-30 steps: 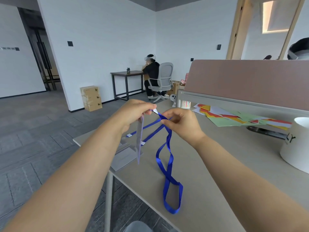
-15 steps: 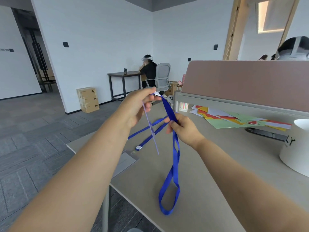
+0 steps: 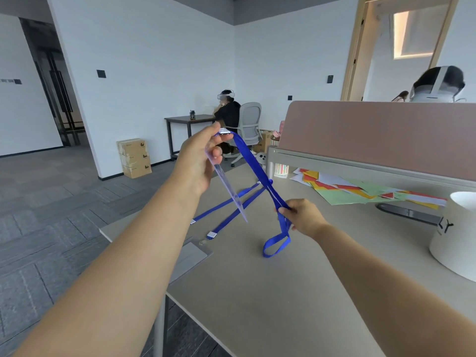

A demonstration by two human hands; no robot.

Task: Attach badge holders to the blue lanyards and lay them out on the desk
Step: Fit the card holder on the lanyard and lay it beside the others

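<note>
My left hand (image 3: 199,161) is raised above the desk's left side and pinches the metal clip end of a blue lanyard (image 3: 253,164). A clear badge holder (image 3: 230,188) hangs from that clip, slanting down to the right. My right hand (image 3: 302,216) grips the same lanyard's doubled strap lower down, above the desk (image 3: 257,292). The strap's loop end trails onto the desk below my right hand. Two more blue lanyards (image 3: 231,211) lie flat on the desk behind, clips toward me. Another clear badge holder (image 3: 189,256) lies at the desk's left edge.
Coloured paper sheets (image 3: 360,189) lie under the brown partition (image 3: 373,132) at the back. A white rounded container (image 3: 456,235) stands at the right edge, a dark flat object beside it. A small striped cup (image 3: 280,170) stands by the partition's end. Other people sit in the room beyond.
My left hand has lifted the clip end and badge holder higher. My right hand has slid down the strap, away from the left, pulling the lanyard taut; its loop now lies farther right.
</note>
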